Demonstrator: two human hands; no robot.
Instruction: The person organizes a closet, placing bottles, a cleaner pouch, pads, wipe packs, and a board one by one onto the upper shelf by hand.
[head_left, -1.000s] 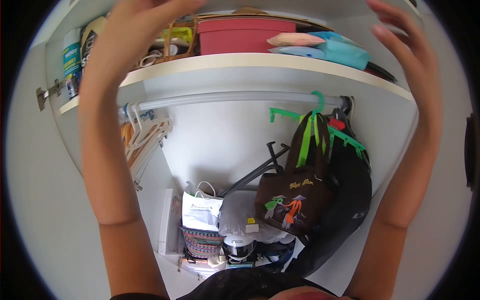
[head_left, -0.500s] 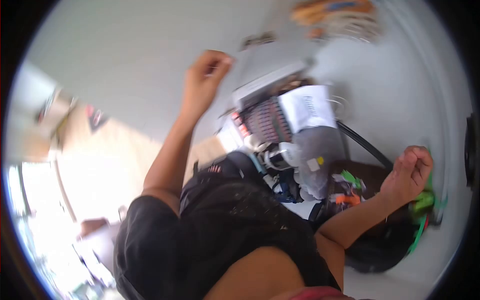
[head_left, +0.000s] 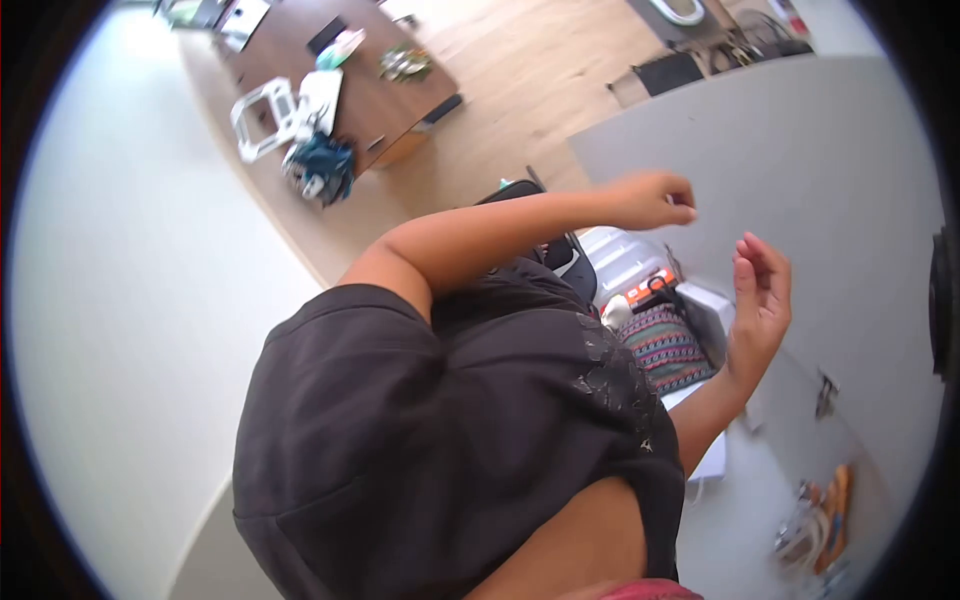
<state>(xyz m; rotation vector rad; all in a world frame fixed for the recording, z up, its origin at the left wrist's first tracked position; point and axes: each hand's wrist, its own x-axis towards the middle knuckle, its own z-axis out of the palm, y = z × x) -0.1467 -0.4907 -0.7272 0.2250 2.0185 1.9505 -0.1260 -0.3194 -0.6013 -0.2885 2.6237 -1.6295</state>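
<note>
My left hand (head_left: 655, 201) is at the upper centre right, in front of the grey cupboard door (head_left: 790, 140), its fingers loosely curled and empty. Just below and to its right, my right hand (head_left: 760, 305) is raised with thumb and fingers apart, also empty. The hands do not touch each other or any object. Nearest to my right hand is a patterned bag (head_left: 660, 345) inside the cupboard, partly hidden behind my forearm. Beside it stands a white box (head_left: 706, 312). Hangers (head_left: 832, 520) are at the lower right.
A wooden table (head_left: 385, 100) at the upper left bears a white frame (head_left: 262, 120), a blue cloth bundle (head_left: 322, 165) and papers. A black chair (head_left: 578, 270) is behind my left arm. A metal hinge (head_left: 826, 393) sits at the right. More bags lie at the top right.
The view has swung away from the cupboard shelf and rail towards the room and table. Both hands have come down from shelf height and closer together.
</note>
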